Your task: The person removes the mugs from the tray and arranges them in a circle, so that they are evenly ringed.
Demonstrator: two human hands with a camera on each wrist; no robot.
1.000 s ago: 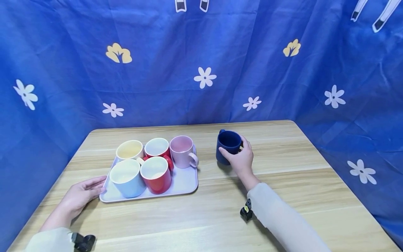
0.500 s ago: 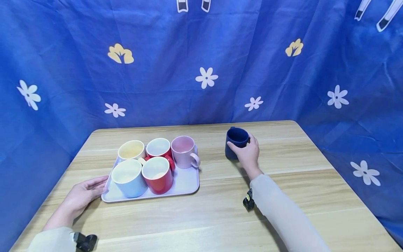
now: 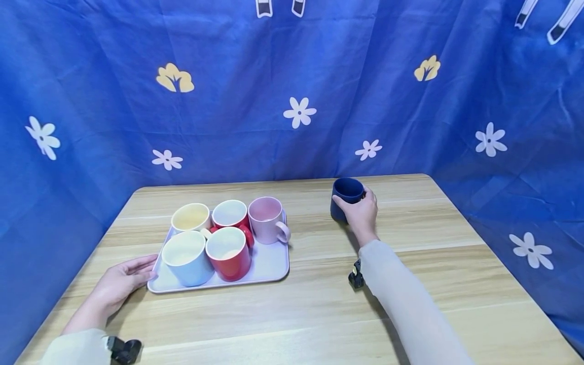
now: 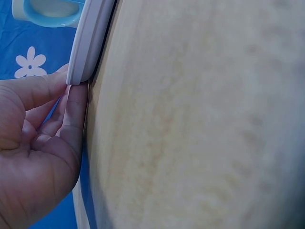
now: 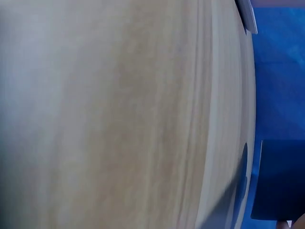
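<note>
Right fingers (image 3: 370, 195) hold one navy mug (image 3: 337, 212); left fingers (image 3: 142, 262) pinch one tray (image 3: 269, 267) bearing five mugs (image 3: 231, 264).

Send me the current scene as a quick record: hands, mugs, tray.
Left hand: touching the left rim of the tray
Right hand: gripping the dark blue mug
Dark blue mug: roughly upright, right of the tray, appears raised off the table
Mugs on tray: five, all upright
Back row, from left: cream mug, back red mug, pink mug
Front row, from left: light blue mug, front red mug

Blue curtain (image 3: 237, 66), 6 white flowers (image 3: 299, 112), 2 yellow motifs (image 3: 175, 78); wood-grain table (image 3: 292, 319).
</note>
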